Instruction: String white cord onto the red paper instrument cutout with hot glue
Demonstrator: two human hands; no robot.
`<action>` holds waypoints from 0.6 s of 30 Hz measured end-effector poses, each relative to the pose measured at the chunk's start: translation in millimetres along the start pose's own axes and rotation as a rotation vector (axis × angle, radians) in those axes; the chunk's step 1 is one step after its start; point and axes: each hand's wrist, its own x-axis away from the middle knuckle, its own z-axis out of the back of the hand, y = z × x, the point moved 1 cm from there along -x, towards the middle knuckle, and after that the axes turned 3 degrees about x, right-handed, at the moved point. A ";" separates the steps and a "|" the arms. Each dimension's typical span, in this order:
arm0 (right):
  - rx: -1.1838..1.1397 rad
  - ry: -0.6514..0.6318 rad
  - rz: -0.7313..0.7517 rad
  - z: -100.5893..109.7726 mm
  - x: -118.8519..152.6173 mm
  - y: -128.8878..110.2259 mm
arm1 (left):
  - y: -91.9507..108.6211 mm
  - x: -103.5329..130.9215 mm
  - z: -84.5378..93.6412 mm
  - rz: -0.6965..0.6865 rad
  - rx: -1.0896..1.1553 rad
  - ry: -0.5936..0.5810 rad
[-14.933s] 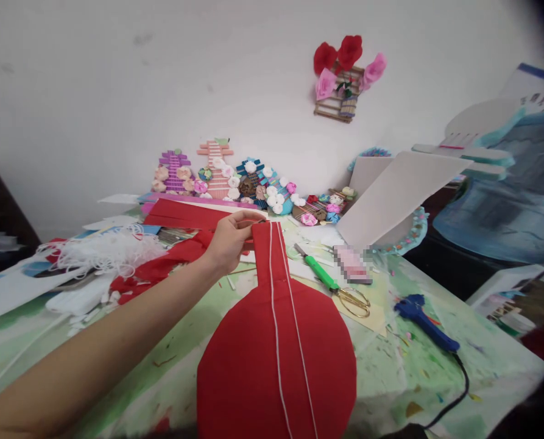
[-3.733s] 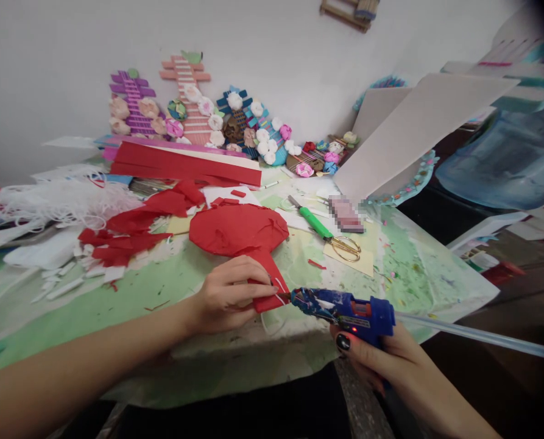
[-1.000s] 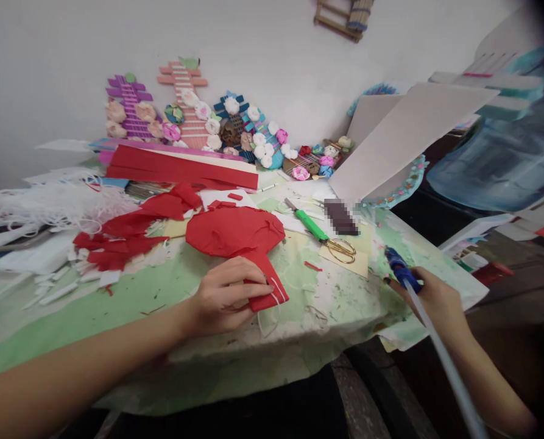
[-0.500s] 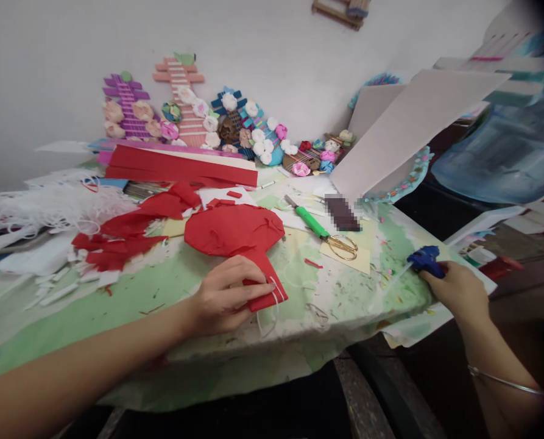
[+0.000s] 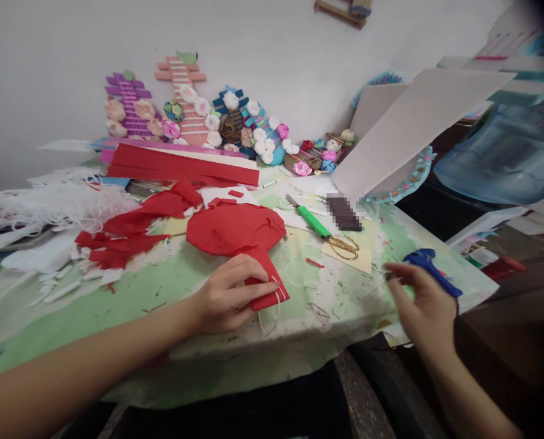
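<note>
A red paper-covered, fan-shaped piece lies near the table's front edge, its handle pointing toward me. My left hand is closed on that handle, thumb and fingers pinching its end. White cord runs across the handle end, and a loop of it hangs below my fingers. My right hand is in the air over the table's right side, thumb and forefinger apart, with nothing seen in it. Just behind it lies a blue glue gun, partly covered by the hand.
Gold-handled scissors and a green utility knife lie right of the red piece. Red paper scraps and tangled white cord cover the left side. Flower-decorated crafts lean against the wall. White boards stand at right.
My right hand has let go of the blue glue gun, now lying on the table, and moved left toward the red piece. My left hand keeps its hold on the handle.
</note>
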 end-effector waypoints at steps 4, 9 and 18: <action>-0.749 -0.723 -0.217 -29.2 54.9 -70.2 | 0.0 -0.7 0.0 0.013 0.012 -0.007; -1.146 -0.964 -0.315 -60.5 79.1 -110.8 | -1.4 0.0 -1.0 0.032 0.074 0.039; -1.266 -0.720 -0.378 -71.1 78.7 -126.3 | -4.4 2.3 -0.7 0.046 0.100 0.036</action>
